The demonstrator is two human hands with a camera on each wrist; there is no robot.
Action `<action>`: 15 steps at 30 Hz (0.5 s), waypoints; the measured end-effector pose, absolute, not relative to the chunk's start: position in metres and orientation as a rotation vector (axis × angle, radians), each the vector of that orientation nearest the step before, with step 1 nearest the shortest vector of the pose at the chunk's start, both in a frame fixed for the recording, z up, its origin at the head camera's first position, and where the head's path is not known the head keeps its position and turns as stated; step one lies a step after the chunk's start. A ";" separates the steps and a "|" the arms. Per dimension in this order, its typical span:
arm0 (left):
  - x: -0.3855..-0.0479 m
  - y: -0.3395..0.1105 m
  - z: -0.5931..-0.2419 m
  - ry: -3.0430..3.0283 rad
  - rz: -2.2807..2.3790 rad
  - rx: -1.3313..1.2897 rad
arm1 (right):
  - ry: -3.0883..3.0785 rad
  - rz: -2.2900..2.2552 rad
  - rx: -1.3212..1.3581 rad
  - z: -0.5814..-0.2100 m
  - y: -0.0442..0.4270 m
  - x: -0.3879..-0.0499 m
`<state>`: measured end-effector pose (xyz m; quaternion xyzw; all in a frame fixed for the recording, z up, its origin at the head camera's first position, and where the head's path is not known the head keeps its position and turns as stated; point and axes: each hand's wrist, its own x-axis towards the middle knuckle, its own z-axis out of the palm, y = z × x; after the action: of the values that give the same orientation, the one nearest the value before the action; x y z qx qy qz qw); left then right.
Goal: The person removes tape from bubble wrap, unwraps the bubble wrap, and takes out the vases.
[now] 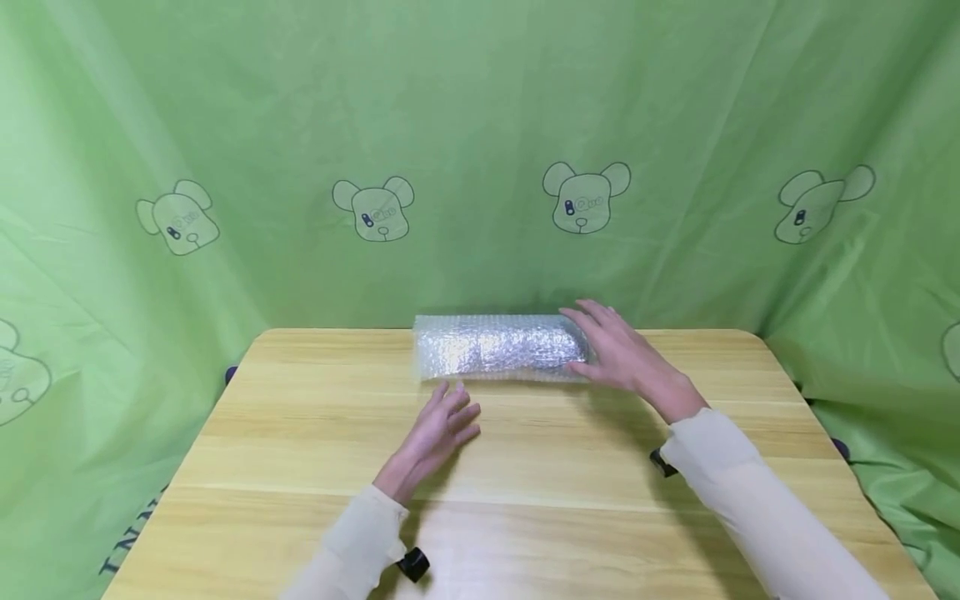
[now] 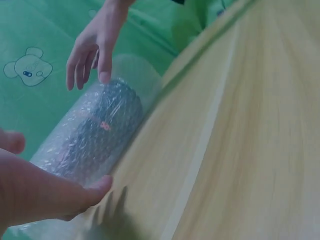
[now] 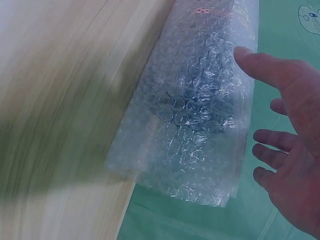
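Observation:
A roll-shaped bundle of bubble wrap (image 1: 495,346) lies along the back edge of the table, with something dark inside that the wrap blurs. Over its right end hovers my right hand (image 1: 618,350), fingers spread. In the right wrist view the thumb of that hand (image 3: 295,115) overlaps the edge of the wrap (image 3: 195,90); whether it touches, I cannot tell. My left hand (image 1: 438,429) is held in front of the bundle's left end, fingers loosely bent and holding nothing. The left wrist view shows a small red mark on the wrapped bundle (image 2: 95,125).
The wooden table (image 1: 525,467) has light grain and rounded back corners. Behind it and at the sides hangs a green cloth (image 1: 480,108) printed with bear heads. A black device (image 1: 413,564) sits at the left wrist, another (image 1: 663,462) at the right.

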<state>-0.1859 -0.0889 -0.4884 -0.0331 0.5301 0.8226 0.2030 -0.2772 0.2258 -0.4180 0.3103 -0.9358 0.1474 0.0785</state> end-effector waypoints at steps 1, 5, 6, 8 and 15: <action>-0.187 -0.086 -0.489 1.425 2.337 -0.102 | -2.801 0.434 0.934 -0.418 0.225 -0.278; -0.192 -0.076 -0.492 1.243 2.456 -0.135 | -2.807 0.408 0.952 -0.417 0.222 -0.280; -0.194 -0.074 -0.493 1.205 2.479 -0.148 | -2.811 0.400 0.957 -0.417 0.221 -0.281; -0.197 -0.069 -0.493 1.141 2.517 -0.190 | -2.827 0.379 0.960 -0.416 0.219 -0.283; -0.206 -0.049 -0.493 1.015 2.635 -0.321 | -2.921 0.369 0.946 -0.414 0.216 -0.289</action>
<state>-0.2061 -0.0486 -0.4932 -0.1116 0.3531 0.9168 0.1492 -0.2887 0.2156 -0.4145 0.3060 -0.9442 0.1194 0.0246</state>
